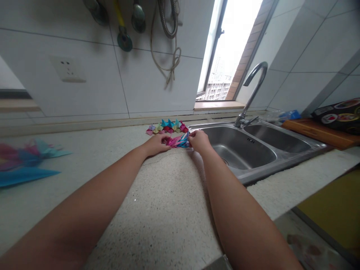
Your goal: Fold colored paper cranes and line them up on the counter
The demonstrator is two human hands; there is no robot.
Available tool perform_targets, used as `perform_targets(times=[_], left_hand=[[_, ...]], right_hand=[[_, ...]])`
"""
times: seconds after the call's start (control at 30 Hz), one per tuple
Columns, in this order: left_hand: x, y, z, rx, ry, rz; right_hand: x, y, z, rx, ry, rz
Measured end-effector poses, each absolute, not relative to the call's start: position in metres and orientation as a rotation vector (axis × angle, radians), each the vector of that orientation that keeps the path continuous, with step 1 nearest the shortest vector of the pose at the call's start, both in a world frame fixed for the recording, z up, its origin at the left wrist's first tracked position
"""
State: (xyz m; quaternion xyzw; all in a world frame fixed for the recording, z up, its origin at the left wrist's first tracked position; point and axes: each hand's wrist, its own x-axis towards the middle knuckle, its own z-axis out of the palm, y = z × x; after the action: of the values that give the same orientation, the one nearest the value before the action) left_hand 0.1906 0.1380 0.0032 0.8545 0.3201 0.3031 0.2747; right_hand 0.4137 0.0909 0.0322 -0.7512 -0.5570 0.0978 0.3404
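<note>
Between my hands on the speckled counter lies a tight row of folded origami paper pieces (179,141), pink at the left and blue with white at the right. My left hand (157,145) has thumb and fingers curled on the pink end. At the blue end, the fingertips of my right hand (199,140) are pinched together on the paper. Just behind stand more origami pieces (168,125), with turquoise points on top and lilac, yellow and red ones below. The undersides of the pieces in my hands are hidden.
A steel double sink (239,150) with a curved tap (257,73) adjoins on the right. Blurred blue and pink folded paper (28,161) lies at far left. A wooden board (320,131) carries a dark patterned bag (340,114). Hoses (168,22) hang on the tiled wall.
</note>
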Motion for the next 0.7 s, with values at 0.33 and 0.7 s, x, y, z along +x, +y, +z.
perform_targets(times=[0.33,0.7], left_hand=[[0.192,0.141,-0.001,2.358,0.933,0.800],[0.190,0.138,-0.001,2.285,0.958,0.845]], right_hand=[[0.413,0.088,0.034,-1.957,-1.475,0.243],[0.434,0.078,0.049,-1.871,-1.244,0.035]])
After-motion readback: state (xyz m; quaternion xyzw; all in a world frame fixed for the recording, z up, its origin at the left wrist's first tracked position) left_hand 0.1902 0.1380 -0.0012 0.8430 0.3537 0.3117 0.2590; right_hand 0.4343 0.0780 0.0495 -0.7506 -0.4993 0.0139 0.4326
